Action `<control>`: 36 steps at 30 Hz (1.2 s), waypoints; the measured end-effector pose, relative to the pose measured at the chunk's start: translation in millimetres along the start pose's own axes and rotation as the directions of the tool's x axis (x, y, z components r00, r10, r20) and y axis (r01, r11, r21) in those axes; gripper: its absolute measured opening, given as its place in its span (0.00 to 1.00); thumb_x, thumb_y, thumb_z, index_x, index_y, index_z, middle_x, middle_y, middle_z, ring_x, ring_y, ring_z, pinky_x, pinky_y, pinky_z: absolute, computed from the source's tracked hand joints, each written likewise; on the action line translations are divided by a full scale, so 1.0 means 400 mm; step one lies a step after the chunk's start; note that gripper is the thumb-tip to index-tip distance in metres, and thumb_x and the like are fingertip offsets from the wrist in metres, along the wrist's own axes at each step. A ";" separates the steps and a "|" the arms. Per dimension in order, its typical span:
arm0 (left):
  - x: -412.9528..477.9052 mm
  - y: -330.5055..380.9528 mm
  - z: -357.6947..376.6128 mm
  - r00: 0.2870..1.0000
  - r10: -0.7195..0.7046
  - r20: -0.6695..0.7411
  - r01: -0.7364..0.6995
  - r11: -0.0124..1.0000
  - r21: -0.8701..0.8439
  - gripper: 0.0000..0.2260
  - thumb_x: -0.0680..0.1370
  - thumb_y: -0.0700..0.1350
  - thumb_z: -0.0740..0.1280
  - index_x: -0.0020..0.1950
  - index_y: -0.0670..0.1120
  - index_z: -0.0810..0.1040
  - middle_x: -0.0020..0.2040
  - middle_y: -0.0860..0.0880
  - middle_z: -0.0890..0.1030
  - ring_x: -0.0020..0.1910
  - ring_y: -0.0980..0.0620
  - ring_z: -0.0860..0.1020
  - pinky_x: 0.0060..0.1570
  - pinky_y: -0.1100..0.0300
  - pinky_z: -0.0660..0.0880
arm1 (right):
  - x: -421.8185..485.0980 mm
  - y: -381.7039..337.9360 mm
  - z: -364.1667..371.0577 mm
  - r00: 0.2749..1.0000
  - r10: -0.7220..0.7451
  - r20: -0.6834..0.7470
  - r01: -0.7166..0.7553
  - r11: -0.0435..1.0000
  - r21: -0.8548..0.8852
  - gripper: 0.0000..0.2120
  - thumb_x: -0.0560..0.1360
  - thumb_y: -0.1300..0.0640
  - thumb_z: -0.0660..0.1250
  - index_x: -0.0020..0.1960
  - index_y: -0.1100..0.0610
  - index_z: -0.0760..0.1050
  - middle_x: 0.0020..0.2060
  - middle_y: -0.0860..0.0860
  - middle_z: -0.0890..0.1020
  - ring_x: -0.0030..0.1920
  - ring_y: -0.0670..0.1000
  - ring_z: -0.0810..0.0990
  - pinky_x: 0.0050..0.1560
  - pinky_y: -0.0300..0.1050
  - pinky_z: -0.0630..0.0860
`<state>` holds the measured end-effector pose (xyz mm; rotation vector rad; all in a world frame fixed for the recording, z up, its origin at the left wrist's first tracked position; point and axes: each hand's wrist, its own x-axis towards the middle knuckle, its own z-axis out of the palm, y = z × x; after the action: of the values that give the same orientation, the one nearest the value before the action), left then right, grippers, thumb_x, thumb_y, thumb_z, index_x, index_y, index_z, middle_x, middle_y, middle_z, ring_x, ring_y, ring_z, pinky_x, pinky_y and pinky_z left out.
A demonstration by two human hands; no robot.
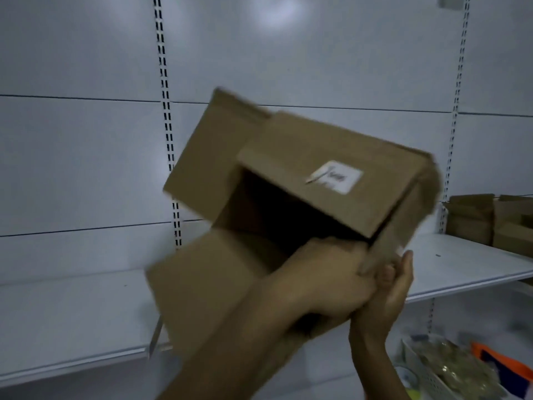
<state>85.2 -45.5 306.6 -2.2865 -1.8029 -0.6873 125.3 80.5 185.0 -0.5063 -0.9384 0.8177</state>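
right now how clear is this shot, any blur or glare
Head view: motion blur smears the cardboard box, worst at its flaps, leaving its white label unreadable. Head view: soft glare patches on the white back panel, deep shadow inside the box. Head view: the left hand and right hand gripping it look dim and soft; the slotted upright bows from lens distortion.

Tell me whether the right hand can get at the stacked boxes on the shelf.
Probably not now: the right hand and left hand both grip the open box. Nothing else blocks the stacked boxes.
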 end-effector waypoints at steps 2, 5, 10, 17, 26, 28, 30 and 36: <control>0.018 0.001 0.001 1.000 0.031 0.000 -0.031 0.998 0.053 0.13 0.79 0.55 0.58 0.52 0.47 0.74 0.48 0.48 0.80 0.46 0.48 0.78 0.47 0.53 0.75 | 0.009 0.000 -0.012 0.996 -0.036 -0.087 0.033 0.999 -0.034 0.44 0.68 0.26 0.57 0.74 0.53 0.60 0.71 0.57 0.66 0.69 0.55 0.67 0.68 0.56 0.67; -0.008 -0.088 -0.001 0.993 -0.092 0.070 0.106 0.965 -0.240 0.13 0.78 0.54 0.63 0.59 0.52 0.76 0.55 0.53 0.81 0.54 0.52 0.78 0.55 0.51 0.75 | 0.000 -0.017 -0.018 0.999 -0.039 -0.033 0.033 0.986 -0.165 0.50 0.63 0.26 0.63 0.74 0.55 0.61 0.72 0.57 0.62 0.71 0.53 0.62 0.67 0.45 0.64; -0.164 -0.283 -0.003 0.912 -0.403 -0.081 0.203 0.613 -0.763 0.16 0.76 0.45 0.69 0.63 0.51 0.74 0.58 0.54 0.82 0.59 0.53 0.79 0.62 0.55 0.73 | -0.035 -0.008 0.043 0.963 0.138 0.231 -0.069 0.956 -0.284 0.49 0.65 0.46 0.77 0.77 0.50 0.52 0.62 0.46 0.70 0.59 0.47 0.73 0.60 0.46 0.73; -0.330 -0.464 0.072 0.623 -0.728 -0.287 0.337 0.581 -0.741 0.19 0.76 0.54 0.63 0.66 0.54 0.69 0.58 0.57 0.78 0.57 0.58 0.77 0.57 0.65 0.74 | -0.092 0.082 0.173 0.666 0.290 0.688 0.193 0.823 -0.534 0.31 0.69 0.31 0.62 0.65 0.49 0.66 0.50 0.43 0.75 0.51 0.49 0.78 0.50 0.43 0.75; -0.329 -0.492 0.096 0.562 -0.755 -0.337 0.299 0.566 -0.768 0.20 0.73 0.61 0.60 0.63 0.57 0.71 0.57 0.58 0.79 0.56 0.60 0.78 0.54 0.68 0.72 | -0.094 0.126 0.162 0.649 0.209 0.731 0.353 0.769 -0.533 0.28 0.73 0.34 0.52 0.59 0.54 0.70 0.39 0.45 0.78 0.36 0.45 0.75 0.34 0.40 0.68; -0.336 -0.483 0.092 0.496 -0.770 -0.401 0.260 0.572 -0.778 0.17 0.72 0.62 0.61 0.58 0.58 0.73 0.55 0.58 0.80 0.54 0.59 0.79 0.54 0.64 0.74 | -0.100 0.120 0.155 0.659 0.111 0.744 0.396 0.789 -0.470 0.25 0.74 0.34 0.55 0.56 0.53 0.72 0.36 0.41 0.76 0.35 0.39 0.75 0.32 0.35 0.67; -0.345 -0.476 0.091 0.401 -0.784 -0.474 0.241 0.590 -0.771 0.15 0.72 0.62 0.60 0.54 0.59 0.73 0.53 0.57 0.80 0.53 0.59 0.79 0.54 0.60 0.74 | -0.110 0.111 0.145 0.661 0.023 0.750 0.417 0.820 -0.392 0.24 0.74 0.32 0.57 0.54 0.50 0.74 0.38 0.38 0.77 0.35 0.36 0.76 0.34 0.29 0.68; -0.343 -0.472 0.089 0.247 -0.731 -0.636 0.243 0.682 -0.690 0.11 0.75 0.60 0.61 0.53 0.56 0.74 0.50 0.57 0.80 0.49 0.60 0.79 0.51 0.59 0.76 | -0.123 0.098 0.138 0.611 -0.065 0.789 0.452 0.847 -0.280 0.23 0.69 0.30 0.57 0.54 0.45 0.69 0.43 0.40 0.77 0.34 0.40 0.78 0.34 0.31 0.71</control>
<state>-108.6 -102.4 184.5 -0.8151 -1.7747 -2.1512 46.2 66.9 161.2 -0.3950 -1.9950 0.5029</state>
